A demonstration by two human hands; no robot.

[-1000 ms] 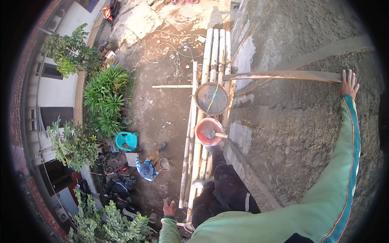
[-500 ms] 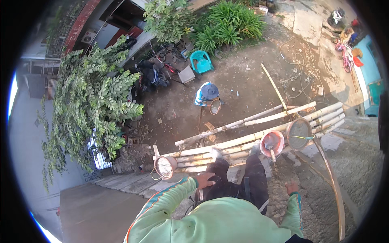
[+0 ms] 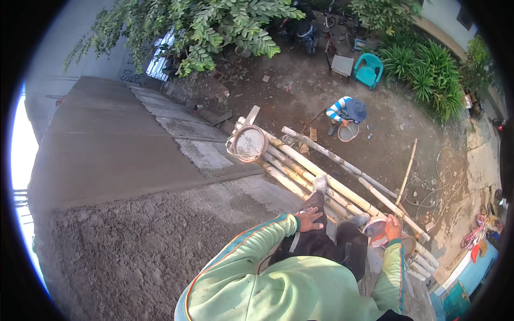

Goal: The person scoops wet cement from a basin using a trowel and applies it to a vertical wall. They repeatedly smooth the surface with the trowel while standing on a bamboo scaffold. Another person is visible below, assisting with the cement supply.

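My left hand lies on my dark trousers by the thigh, fingers spread, holding nothing. My right hand is at the side of a bucket with a reddish inside, its fingers curled. Whatever it grips, if anything, is hidden. Behind that hand a second round container is partly covered. My feet stand on a row of bamboo poles. At the left end of the poles sits a bucket of grey mix.
A sloping surface has a smooth grey coat and a rough part. On the ground below, a person in a dark hat bends over a bucket. Beyond are a turquoise chair, leafy branches and a hose.
My view has swung left, bringing more of the coated surface in. My right hand has moved from beside my leg up to the reddish bucket. The left hand stays on my leg.
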